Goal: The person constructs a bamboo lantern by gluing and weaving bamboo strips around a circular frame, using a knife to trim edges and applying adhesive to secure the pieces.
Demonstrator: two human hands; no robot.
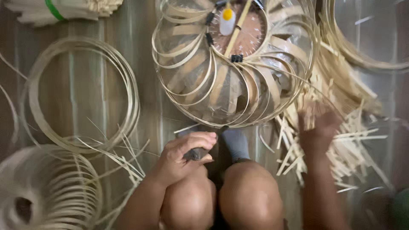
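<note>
The left hand (183,155) rests above the left knee with its fingers curled tightly around a dark handle (197,153), probably of a small tool; the wrist is bent a little and the forearm goes down toward the lower edge of the view. The right hand (317,127) is lifted over a loose pile of short bamboo strips (349,140); it is blurred, the fingers look partly spread and reach into the strips, but I cannot tell if it pinches any of them. The strips are pale, flat and thin, with cut ends, and they lie crossed in many directions on the wooden floor (149,110). Just in front of the knees stands a half-woven round frame (234,81), made of thin curved bamboo bands that bend outward like petals from a reddish-brown disc (247,36). A straight stick (236,27) lies across the disc, small black clips (237,58) hold the bands at its rim, and a small white bottle with a yellow cap (227,20) lies on it. To the left, several thin bamboo hoops (128,85) lie flat, one inside another. At the lower left there is a pale ribbed lampshade-like form (51,191), and at the upper left a bundle of strips tied with a green band (55,10).
</note>
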